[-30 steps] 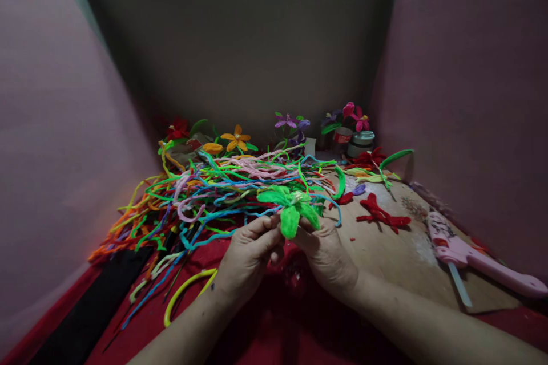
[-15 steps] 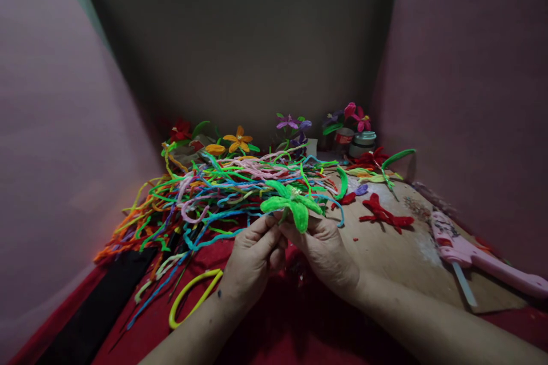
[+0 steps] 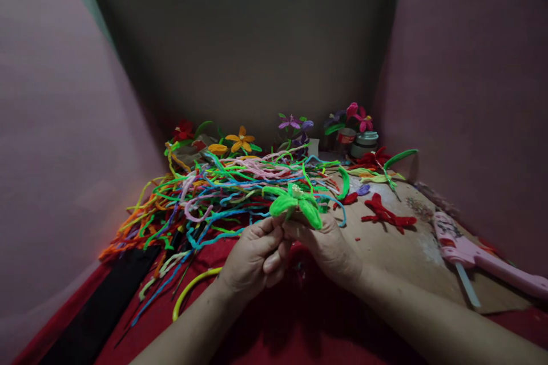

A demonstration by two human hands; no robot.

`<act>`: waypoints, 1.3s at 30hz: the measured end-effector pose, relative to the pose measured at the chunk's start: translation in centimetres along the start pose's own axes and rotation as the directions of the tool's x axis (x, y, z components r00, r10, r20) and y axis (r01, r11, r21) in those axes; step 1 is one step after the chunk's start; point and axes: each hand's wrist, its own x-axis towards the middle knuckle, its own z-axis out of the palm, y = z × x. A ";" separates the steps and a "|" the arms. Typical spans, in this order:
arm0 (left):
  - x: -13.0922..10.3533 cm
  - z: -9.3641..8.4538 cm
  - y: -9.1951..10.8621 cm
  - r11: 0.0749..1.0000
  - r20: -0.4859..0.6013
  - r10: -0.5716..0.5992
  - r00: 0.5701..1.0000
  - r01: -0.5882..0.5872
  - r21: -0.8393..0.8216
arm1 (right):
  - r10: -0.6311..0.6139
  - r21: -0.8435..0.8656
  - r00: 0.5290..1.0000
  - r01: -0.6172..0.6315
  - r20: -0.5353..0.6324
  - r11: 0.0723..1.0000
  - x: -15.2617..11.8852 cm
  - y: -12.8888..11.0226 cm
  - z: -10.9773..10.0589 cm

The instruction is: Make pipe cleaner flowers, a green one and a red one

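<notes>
A bright green fuzzy flower (image 3: 295, 204) with a pale yellow centre is held up in the middle of the view. Just below its petals, my left hand (image 3: 259, 254) is closed, thumb and fingers pinched at the flower's base. My right hand (image 3: 329, 248) is closed on the flower's underside from the other side, its fingertips partly hidden by the petals. The two hands touch or nearly touch. Behind them spreads a pile of coloured fuzzy stems (image 3: 240, 177).
A pink glue gun (image 3: 466, 254) lies at the right on a brown board (image 3: 385, 262), near a red petal piece (image 3: 387, 214). Finished flowers (image 3: 241, 140) and a lidded jar (image 3: 365, 144) stand behind. A yellow loop handle (image 3: 188, 291) lies beside my left forearm.
The green flower has tipped and turned between my hands, its petals now more level. My left forearm covers more of the yellow loop. The background has shifted slightly right.
</notes>
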 end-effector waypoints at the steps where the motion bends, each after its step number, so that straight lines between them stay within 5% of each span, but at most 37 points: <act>1: 0.0 -0.2 0.0 1.000 0.027 -0.010 1.000 0.011 -0.024 | 0.016 0.025 1.000 -0.016 0.021 1.000 0.0 0.0 0.0; 9: 0.2 -0.7 0.0 0.995 0.169 -0.024 0.985 0.040 -0.093 | 0.050 0.123 0.998 -0.053 0.029 0.991 0.1 -0.2 0.1; 25: -0.2 0.1 0.5 0.995 0.094 -0.051 0.994 0.058 -0.076 | 0.049 0.165 0.994 -0.065 0.100 0.984 0.1 0.5 -0.5; 32: -0.2 -0.2 0.3 0.993 0.162 -0.061 0.985 0.076 -0.089 | 0.060 0.082 0.980 -0.077 0.191 0.994 0.7 0.5 -1.7; 39: -0.2 -0.6 -0.1 0.984 0.224 -0.130 0.966 0.153 -0.091 | 0.136 0.222 0.966 -0.185 0.221 0.957 0.9 0.6 -1.6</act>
